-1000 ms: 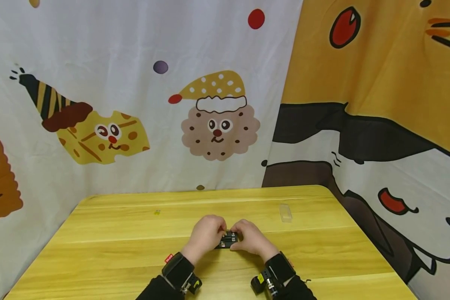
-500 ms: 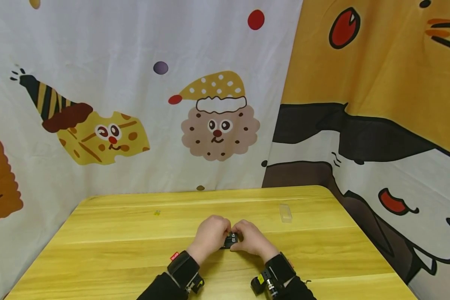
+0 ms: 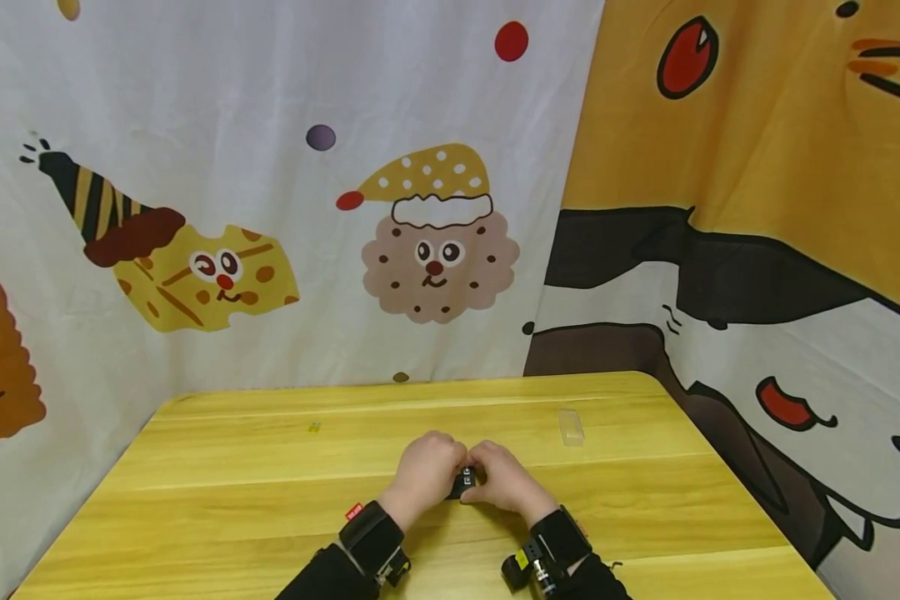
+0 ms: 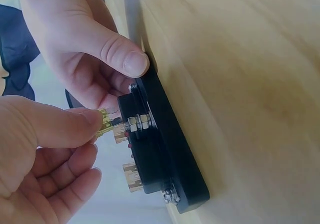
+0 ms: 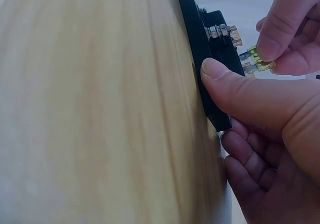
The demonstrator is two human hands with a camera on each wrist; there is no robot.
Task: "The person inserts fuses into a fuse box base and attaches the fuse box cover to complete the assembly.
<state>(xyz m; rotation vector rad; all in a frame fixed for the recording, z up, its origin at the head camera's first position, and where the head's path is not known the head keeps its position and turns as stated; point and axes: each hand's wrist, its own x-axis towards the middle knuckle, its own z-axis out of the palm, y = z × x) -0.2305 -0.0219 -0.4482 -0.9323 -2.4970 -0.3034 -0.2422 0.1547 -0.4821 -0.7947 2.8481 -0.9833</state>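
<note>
A black fuse block lies on the table between my hands. It has metal studs with nuts, and amber blade fuses stick up from it. My right hand grips the block's right end, the thumb pressed on its base. Between thumb and finger, my left hand pinches a yellow blade fuse. In the right wrist view its metal prongs point at the block's top, close over it. The left hand hides much of the block in the head view.
A small yellow-green piece lies at the back left of the wooden table. At the back right is a clear plastic cover-like box. A printed cloth hangs behind the table.
My left hand has shifted right along the fuse block toward the right hand and now covers more of the block. The right hand has stayed in place.
</note>
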